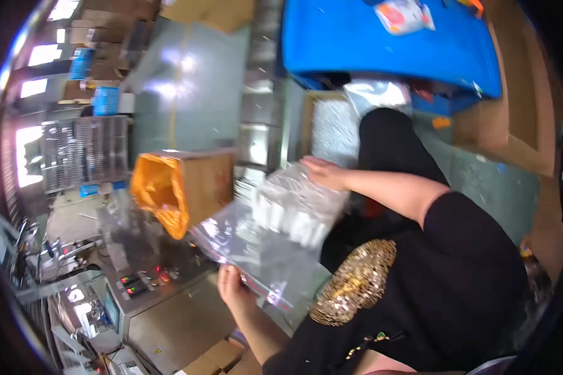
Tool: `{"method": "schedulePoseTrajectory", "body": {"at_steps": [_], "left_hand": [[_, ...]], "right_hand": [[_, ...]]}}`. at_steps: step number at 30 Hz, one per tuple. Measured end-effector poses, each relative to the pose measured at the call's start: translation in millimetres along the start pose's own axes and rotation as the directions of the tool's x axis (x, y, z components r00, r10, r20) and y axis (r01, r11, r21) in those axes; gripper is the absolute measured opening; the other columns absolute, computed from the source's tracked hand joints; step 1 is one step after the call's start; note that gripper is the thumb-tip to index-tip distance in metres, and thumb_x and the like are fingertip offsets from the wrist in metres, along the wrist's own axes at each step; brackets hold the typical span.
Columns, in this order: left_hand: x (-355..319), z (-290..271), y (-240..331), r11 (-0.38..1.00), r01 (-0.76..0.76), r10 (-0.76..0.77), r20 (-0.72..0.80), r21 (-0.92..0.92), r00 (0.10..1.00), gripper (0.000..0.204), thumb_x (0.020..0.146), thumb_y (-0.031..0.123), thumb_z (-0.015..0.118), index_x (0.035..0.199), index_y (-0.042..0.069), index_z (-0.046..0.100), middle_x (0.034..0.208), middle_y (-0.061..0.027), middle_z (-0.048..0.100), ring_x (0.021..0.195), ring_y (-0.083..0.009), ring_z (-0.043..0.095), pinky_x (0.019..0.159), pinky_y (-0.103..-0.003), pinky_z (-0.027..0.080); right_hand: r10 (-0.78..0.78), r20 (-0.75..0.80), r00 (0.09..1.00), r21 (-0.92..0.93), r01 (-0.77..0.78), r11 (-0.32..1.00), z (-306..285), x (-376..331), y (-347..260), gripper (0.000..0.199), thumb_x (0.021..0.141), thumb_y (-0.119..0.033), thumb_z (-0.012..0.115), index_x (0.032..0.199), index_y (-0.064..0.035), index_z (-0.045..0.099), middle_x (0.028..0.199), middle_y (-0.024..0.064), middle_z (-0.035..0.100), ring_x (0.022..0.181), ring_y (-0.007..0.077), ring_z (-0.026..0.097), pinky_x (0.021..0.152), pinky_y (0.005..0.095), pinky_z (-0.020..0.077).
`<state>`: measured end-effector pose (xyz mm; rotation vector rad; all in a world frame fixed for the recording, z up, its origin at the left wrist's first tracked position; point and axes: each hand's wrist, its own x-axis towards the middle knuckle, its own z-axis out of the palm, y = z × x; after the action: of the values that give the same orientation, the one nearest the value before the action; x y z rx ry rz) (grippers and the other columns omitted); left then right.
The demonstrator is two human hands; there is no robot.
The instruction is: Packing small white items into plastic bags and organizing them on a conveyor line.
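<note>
Left hand [231, 287] grips crinkly clear plastic bag [263, 237].

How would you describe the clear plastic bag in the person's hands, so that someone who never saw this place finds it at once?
Start at the cardboard box lined with an orange bag, left of centre. Just to its right, the left hand grips the lower edge of a clear plastic bag, while the right hand rests on its upper end. Unlike everything around it, it is see-through and holds small white pieces.

left hand [231, 289] grips clear bag [256, 244] | right hand [324, 173] on top
</note>
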<state>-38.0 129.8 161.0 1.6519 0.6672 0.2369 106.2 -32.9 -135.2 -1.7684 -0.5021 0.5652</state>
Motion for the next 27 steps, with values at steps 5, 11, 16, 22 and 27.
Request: {"method": "schedulePoseTrajectory", "body": {"at_steps": [5,11,16,22,27], "left_hand": [[12.0,-1.4,-9.3,0.994,0.106,-0.102,0.146,-0.014,0.984,0.013,0.082,0.015,0.050,0.075,0.004,0.051,0.065,-0.0002,0.048,0.057,-0.0091,0.044,0.055,-0.021,0.034],[39.5,39.5,4.6,0.986,-0.022,-0.047,0.402,0.165,0.915,0.019,0.085,0.016,0.047,0.070,0.004,0.051,0.059,-0.0024,0.049,0.052,-0.0106,0.044,0.049,-0.022,0.033],[57.2,64.6,15.9,0.963,-0.114,-0.043,0.559,0.243,0.828,0.024,0.088,0.018,0.046,0.068,0.005,0.051,0.059,-0.0006,0.050,0.052,-0.0087,0.046,0.049,-0.022,0.037],[76.8,99.5,24.3,0.916,-0.196,-0.075,0.630,0.349,0.773,0.023,0.087,0.019,0.048,0.071,0.005,0.053,0.060,0.0014,0.049,0.052,-0.0074,0.046,0.048,-0.021,0.036],[117.5,121.1,-1.5,0.808,-0.338,-0.110,0.687,0.482,0.718,0.022,0.084,0.021,0.050,0.075,0.003,0.057,0.061,-0.0034,0.053,0.056,-0.0083,0.051,0.051,-0.022,0.040]], "right_hand": [[0.465,0.019,0.885,0.117,-0.464,0.878,34.7,-34.6,9.5,0.076,0.083,-0.058,0.031,0.132,-0.0001,0.023,0.131,0.0225,0.033,0.120,0.0329,0.034,0.100,0.0357,0.0257],[0.426,-0.107,0.899,0.212,-0.398,0.893,44.2,-17.2,77.0,0.048,0.085,-0.047,0.038,0.095,-0.0053,0.060,0.092,0.0158,0.061,0.087,0.0297,0.057,0.078,0.0377,0.0424],[0.448,-0.096,0.889,0.116,-0.437,0.892,48.1,-1.5,105.0,0.044,0.084,-0.044,0.040,0.092,-0.0063,0.062,0.091,0.0176,0.061,0.084,0.0319,0.058,0.075,0.0406,0.0435],[0.685,-0.145,0.714,0.296,-0.629,0.719,52.6,3.6,123.3,0.046,0.082,-0.045,0.045,0.091,-0.0036,0.061,0.089,0.0151,0.062,0.081,0.0295,0.059,0.073,0.0396,0.0446],[0.633,-0.201,0.747,0.335,-0.555,0.761,-14.8,-19.5,35.7,0.048,0.075,-0.027,0.059,0.117,-0.0075,0.048,0.097,0.0200,0.058,0.092,0.0317,0.056,0.081,0.0384,0.0429]]}}
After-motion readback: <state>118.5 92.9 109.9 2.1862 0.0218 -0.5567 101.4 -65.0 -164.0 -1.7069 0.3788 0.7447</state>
